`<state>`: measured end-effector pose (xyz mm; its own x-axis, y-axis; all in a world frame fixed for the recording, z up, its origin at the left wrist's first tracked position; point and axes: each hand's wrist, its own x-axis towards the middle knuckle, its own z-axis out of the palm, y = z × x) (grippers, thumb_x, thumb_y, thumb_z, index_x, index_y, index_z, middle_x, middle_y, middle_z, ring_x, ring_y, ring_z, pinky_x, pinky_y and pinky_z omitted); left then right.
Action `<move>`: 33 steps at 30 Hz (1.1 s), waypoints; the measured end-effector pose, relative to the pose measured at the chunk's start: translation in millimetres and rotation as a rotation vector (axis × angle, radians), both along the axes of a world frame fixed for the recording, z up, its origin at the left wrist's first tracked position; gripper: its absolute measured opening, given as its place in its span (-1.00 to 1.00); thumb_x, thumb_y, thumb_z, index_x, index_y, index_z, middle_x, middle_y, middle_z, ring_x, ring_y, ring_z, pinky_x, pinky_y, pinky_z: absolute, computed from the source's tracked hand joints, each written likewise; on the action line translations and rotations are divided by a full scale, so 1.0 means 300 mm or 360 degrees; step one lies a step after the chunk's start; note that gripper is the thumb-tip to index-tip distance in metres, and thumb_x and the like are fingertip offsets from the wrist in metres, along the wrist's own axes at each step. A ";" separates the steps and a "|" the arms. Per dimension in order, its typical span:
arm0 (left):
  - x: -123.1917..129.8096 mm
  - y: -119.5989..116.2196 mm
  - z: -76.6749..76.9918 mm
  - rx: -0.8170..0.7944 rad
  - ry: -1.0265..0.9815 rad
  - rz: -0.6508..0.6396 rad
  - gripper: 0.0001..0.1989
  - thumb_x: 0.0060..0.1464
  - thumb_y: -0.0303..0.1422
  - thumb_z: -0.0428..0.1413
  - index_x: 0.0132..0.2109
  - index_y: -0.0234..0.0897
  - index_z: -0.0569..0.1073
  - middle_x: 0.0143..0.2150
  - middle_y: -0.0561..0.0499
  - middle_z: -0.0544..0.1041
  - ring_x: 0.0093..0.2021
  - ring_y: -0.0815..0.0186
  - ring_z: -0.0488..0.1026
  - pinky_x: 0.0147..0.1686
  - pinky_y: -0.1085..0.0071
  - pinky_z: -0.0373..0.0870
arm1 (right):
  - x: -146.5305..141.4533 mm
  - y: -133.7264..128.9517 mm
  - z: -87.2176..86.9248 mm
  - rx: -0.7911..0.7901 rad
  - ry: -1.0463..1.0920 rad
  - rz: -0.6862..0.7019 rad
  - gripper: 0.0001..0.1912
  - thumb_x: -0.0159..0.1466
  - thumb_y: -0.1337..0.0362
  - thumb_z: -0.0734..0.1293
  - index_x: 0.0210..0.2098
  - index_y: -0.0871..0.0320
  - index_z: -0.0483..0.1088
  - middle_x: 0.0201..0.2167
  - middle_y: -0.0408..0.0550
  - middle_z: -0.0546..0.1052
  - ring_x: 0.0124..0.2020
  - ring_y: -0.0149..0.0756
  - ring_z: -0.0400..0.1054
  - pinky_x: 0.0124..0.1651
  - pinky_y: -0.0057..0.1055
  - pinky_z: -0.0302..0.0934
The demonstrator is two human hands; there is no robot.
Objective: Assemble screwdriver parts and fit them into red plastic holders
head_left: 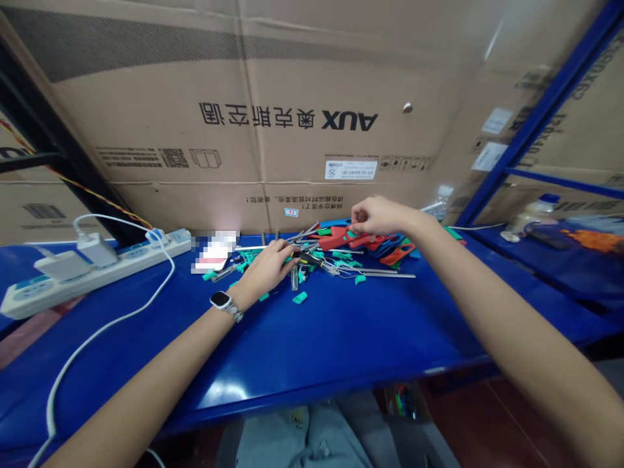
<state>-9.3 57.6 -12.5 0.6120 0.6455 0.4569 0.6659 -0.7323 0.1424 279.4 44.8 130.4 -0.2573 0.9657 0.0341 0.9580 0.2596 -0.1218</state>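
My left hand (270, 268), with a watch (221, 299) on its wrist, rests at the near side of a heap of small parts. Its fingers are curled and nearly meet the thumb; what lies between them is hard to make out. Just right of those fingertips lies a black-and-yellow handled tool (311, 259). Above the heap's right part, my right hand (379, 216) has thumb and fingers pinched at a small green piece (351, 234), over red flat plastic parts (336, 240). Loose green pieces (299, 298) and thin metal rods (390, 275) lie around.
A white power strip (141, 258) with plugged-in chargers and a white cable (112, 325) occupies the left of the blue table (292, 351). Behind stands a large cardboard sheet (287, 78). A blue metal post (531, 104) and a capped bottle (539, 211) are on the right.
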 end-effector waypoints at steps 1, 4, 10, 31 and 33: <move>0.004 0.002 0.004 0.0002 0.0031 0.0031 -0.68 0.43 -0.22 -0.05 0.12 -0.27 0.46 0.03 -0.19 0.49 0.01 0.04 0.43 0.02 0.08 0.43 | 0.004 -0.011 -0.002 0.0082 0.0022 -0.0009 -0.88 0.29 0.21 0.41 -0.34 0.11 0.49 -0.38 0.00 0.61 -0.35 -0.19 0.44 -0.28 -0.30 0.16; 0.002 -0.010 0.029 0.0032 0.0039 0.0144 -0.66 0.43 -0.20 -0.08 0.10 -0.27 0.47 0.09 -0.20 0.48 0.05 0.01 0.41 0.03 0.05 0.38 | 0.000 -0.058 -0.040 0.0300 0.0218 0.0036 -0.85 0.34 0.18 0.36 -0.28 0.12 0.45 -0.30 -0.01 0.61 -0.30 -0.21 0.44 -0.26 -0.32 0.17; -0.085 -0.127 0.081 -0.0045 -0.0464 0.0181 -0.62 0.45 -0.18 -0.16 0.06 -0.26 0.46 -0.02 -0.14 0.55 0.01 0.08 0.47 0.06 0.09 0.39 | -0.091 -0.211 -0.216 0.0234 0.0688 0.0370 -0.80 0.40 0.12 0.29 -0.27 0.10 0.40 -0.33 -0.12 0.55 -0.31 -0.30 0.41 -0.24 -0.36 0.17; -0.171 -0.316 -0.033 -0.0540 -0.0176 -0.0164 -0.74 0.33 -0.16 0.15 0.06 -0.17 0.47 0.01 -0.09 0.49 0.03 0.10 0.46 0.04 0.10 0.46 | -0.310 -0.227 -0.383 0.0070 0.0575 0.0085 -0.76 0.30 0.10 0.35 -0.39 0.11 0.38 -0.40 -0.08 0.53 -0.36 -0.26 0.39 -0.29 -0.35 0.13; -0.159 -0.312 -0.031 -0.0541 -0.0148 -0.0148 -0.73 0.33 -0.15 0.15 0.06 -0.17 0.47 0.01 -0.09 0.49 0.01 0.10 0.46 0.02 0.10 0.47 | -0.319 -0.187 -0.371 0.0099 0.0426 -0.0056 -0.81 0.29 0.11 0.34 -0.29 0.10 0.42 -0.39 -0.07 0.56 -0.37 -0.22 0.41 -0.34 -0.34 0.07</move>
<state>-56.8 -36.0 -21.7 0.6412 0.7137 0.2819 0.5717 -0.6893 0.4450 183.8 -11.4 19.1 -0.1975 0.9678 0.1560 0.9025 0.2417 -0.3566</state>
